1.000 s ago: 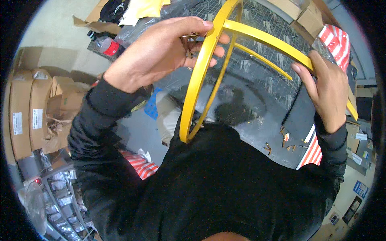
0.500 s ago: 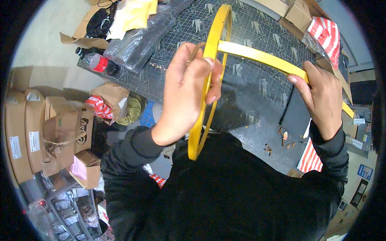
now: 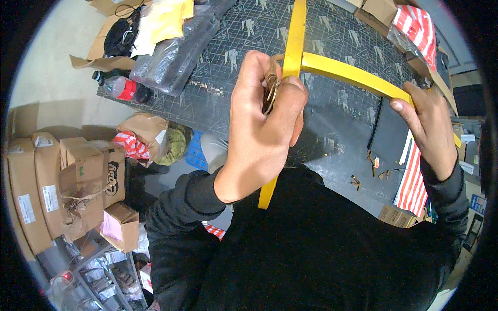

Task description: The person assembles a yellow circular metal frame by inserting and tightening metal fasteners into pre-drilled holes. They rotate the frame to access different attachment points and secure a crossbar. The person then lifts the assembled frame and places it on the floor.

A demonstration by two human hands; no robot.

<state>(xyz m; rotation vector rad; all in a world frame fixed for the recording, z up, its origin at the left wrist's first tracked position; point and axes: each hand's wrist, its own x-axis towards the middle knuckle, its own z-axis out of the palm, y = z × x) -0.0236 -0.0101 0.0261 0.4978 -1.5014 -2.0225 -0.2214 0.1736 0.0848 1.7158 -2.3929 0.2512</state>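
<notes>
A glossy yellow strap (image 3: 353, 75) is raised over the table, with one part standing as a narrow loop and a tail running off to the right. My left hand (image 3: 262, 135) is closed round the loop close to where the tail crosses it. Thin brown strips (image 3: 271, 85), perhaps cord or rubber bands, are tucked in the same hand; their ends are hidden by the fingers. My right hand (image 3: 430, 122) pinches the tail, thumb on the near side, and the strap's tip pokes out beyond it.
Below lies a dark patterned table (image 3: 332, 127) with small brown scraps (image 3: 355, 182). A bottle (image 3: 122, 88) with a red label and plastic-wrapped packages (image 3: 174, 59) sit at the far left. Cardboard boxes (image 3: 85, 176) stand at left. Red-striped bags (image 3: 412, 176) lie at right.
My left hand has moved right and slightly nearer, and the loop now appears edge-on. My right hand has shifted a little to the right, still holding the tail.
</notes>
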